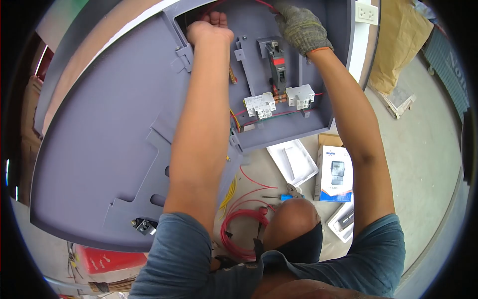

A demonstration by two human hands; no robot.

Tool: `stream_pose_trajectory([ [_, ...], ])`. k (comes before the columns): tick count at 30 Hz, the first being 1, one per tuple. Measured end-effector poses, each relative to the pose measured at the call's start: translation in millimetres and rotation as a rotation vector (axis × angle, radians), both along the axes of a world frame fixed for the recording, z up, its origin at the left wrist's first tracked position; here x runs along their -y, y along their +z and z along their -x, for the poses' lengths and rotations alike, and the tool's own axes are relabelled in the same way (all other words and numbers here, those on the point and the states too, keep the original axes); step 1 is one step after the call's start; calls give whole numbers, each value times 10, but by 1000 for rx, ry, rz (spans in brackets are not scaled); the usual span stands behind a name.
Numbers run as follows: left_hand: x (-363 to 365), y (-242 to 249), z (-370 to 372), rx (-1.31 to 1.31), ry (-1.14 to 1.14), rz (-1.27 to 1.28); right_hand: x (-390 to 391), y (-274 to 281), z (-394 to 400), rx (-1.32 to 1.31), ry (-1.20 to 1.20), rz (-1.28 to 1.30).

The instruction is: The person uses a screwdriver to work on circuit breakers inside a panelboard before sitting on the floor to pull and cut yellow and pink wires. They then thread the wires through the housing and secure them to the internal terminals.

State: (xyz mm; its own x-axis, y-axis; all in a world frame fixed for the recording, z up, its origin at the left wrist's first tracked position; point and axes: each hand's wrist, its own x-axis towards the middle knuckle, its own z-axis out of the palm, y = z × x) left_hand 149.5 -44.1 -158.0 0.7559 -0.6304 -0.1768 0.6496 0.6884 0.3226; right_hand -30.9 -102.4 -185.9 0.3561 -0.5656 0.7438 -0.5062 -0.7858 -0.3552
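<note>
My bare left hand (211,30) is at the upper left inside the grey metal cabinet (318,124), its fingers curled beside a red wire (214,7). What it holds, if anything, is hidden. My right hand (301,30), in a grey-green knitted glove, is at the cabinet's upper right, where the red wire (263,4) meets its fingers; its fingertips are hard to make out. Between and below the hands is a black breaker (278,67) with a red band. Under it sit two white breaker blocks (260,105) (300,97), with red, green and yellow wires nearby.
The open cabinet door (109,124) fills the left. Below lie a red wire coil (234,234), yellow wire (229,195), pliers (294,190), a white tray (294,162) and a meter box (334,172). A white socket (366,13) is at the upper right.
</note>
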Motion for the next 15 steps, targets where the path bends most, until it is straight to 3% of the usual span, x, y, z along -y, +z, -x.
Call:
stream_pose_trajectory([
  [2, 146, 32, -18, 91, 40, -72, 257, -129, -29, -275, -188, 75],
  [4, 92, 183, 56, 427, 76, 20, 264, -123, -17, -303, -196, 66],
  [8, 148, 225, 42, 524, 112, -88, 165, -42, -4, -466, -156, -51],
  [12, 406, 106, -264, 707, 53, -269, 39, -13, 129, -406, -102, -125],
  [15, 381, 9, -259, 657, -13, -202, 66, -140, 207, -276, 23, -38],
])
